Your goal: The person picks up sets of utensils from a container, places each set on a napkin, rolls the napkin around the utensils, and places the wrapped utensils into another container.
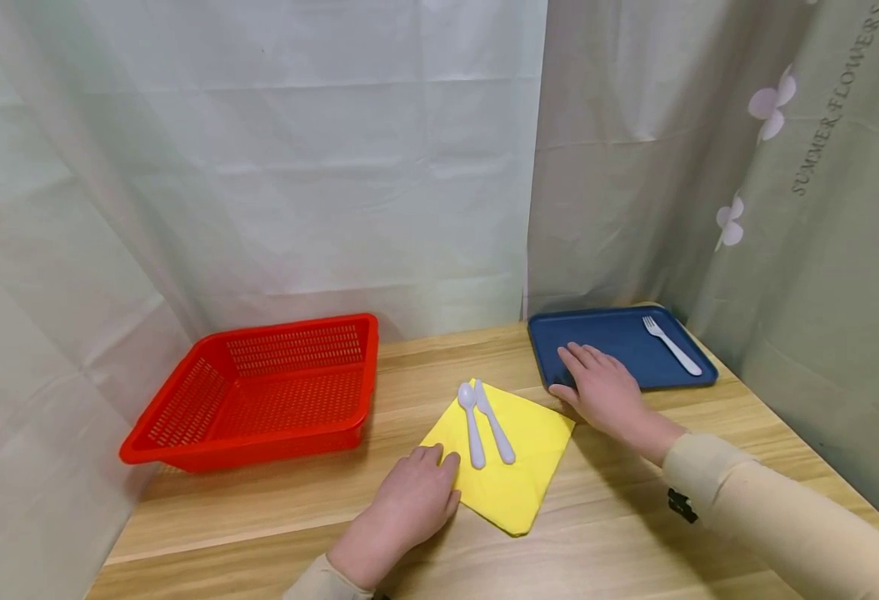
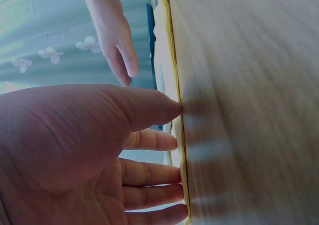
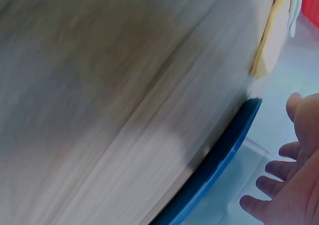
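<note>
A folded yellow napkin (image 1: 536, 433) lies on the table, with a white plastic spoon (image 1: 472, 425) and a white plastic knife (image 1: 496, 427) side by side on it. My left hand (image 1: 417, 493) rests at the napkin's left edge. In the left wrist view its fairly straight fingertips (image 2: 164, 176) touch that edge. My right hand (image 1: 604, 390) is over the near left corner of the blue tray (image 1: 581, 329), fingers spread and holding nothing. In the right wrist view it appears raised above the tray's rim. A white plastic fork (image 1: 671, 346) lies on the tray's right side.
To the left stands a red plastic basket (image 1: 360, 408) with slotted walls. A pale curtain (image 1: 319, 167) hangs behind the wooden table (image 1: 259, 517), and a flowered curtain (image 1: 821, 292) runs along its right side.
</note>
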`<action>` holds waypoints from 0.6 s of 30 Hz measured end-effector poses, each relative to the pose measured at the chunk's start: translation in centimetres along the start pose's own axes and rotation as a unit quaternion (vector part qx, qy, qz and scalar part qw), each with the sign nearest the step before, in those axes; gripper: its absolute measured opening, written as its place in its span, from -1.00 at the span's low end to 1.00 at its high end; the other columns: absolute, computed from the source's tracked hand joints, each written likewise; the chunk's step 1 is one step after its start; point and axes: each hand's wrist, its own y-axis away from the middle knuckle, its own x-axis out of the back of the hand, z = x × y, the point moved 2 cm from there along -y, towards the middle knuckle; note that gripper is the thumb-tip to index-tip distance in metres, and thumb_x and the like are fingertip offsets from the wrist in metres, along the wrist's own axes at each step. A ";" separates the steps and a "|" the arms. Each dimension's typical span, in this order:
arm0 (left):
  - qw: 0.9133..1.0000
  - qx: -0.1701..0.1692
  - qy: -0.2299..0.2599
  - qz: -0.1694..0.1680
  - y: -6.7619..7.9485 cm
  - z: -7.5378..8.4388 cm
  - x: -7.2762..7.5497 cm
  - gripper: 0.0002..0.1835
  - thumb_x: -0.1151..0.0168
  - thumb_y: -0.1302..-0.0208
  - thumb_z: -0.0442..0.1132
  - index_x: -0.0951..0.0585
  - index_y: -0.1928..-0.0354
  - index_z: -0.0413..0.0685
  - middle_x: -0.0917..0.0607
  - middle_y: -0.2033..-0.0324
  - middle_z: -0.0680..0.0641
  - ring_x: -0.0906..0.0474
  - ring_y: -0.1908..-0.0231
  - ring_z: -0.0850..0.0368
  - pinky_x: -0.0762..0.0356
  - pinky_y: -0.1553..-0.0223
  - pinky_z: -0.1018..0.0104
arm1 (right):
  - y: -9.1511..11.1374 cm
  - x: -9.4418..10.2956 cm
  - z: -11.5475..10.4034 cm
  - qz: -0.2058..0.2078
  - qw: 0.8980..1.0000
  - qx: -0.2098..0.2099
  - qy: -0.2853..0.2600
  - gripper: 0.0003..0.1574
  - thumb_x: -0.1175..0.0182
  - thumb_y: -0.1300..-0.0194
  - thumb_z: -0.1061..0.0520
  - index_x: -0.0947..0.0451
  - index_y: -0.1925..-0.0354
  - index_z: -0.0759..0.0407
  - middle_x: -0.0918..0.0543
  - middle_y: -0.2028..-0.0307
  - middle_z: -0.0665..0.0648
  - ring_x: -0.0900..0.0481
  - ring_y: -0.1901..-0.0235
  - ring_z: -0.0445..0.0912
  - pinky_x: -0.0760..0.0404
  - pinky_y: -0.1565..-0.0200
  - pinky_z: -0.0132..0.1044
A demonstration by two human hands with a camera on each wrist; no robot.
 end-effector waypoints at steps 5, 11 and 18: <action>1.000 -0.002 -0.002 0.005 0.0 0.0 -0.1 -0.57 -0.49 -0.40 -0.07 -0.69 -0.13 -0.20 -0.73 -0.03 -0.26 -0.69 -0.02 -0.19 -0.73 -0.04 -0.08 | 0.0 0.4 1.1 0.001 1.000 -0.012 -0.003 -0.08 -0.27 -0.64 -0.19 -0.32 -0.63 0.33 -0.37 -0.58 0.45 -0.30 -0.57 0.40 -0.28 -0.52 0.37; 1.000 0.002 0.002 -0.002 0.0 -0.1 -0.2 -0.57 -0.49 -0.41 -0.07 -0.69 -0.15 -0.19 -0.73 -0.05 -0.27 -0.68 -0.04 -0.20 -0.72 -0.07 -0.09 | 0.0 0.8 2.2 -0.002 1.000 -0.021 0.001 -0.06 -0.25 -0.65 -0.21 -0.30 -0.63 0.37 -0.36 -0.57 0.48 -0.29 -0.56 0.43 -0.28 -0.51 0.39; 1.000 -0.002 0.001 -0.001 0.0 -0.1 -0.2 -0.57 -0.49 -0.41 -0.07 -0.68 -0.14 -0.20 -0.73 -0.04 -0.27 -0.68 -0.03 -0.19 -0.72 -0.05 -0.09 | 0.0 0.9 3.8 0.002 0.999 -0.034 0.006 -0.07 -0.26 -0.65 -0.19 -0.31 -0.61 0.41 -0.36 -0.56 0.51 -0.30 -0.54 0.45 -0.30 -0.49 0.41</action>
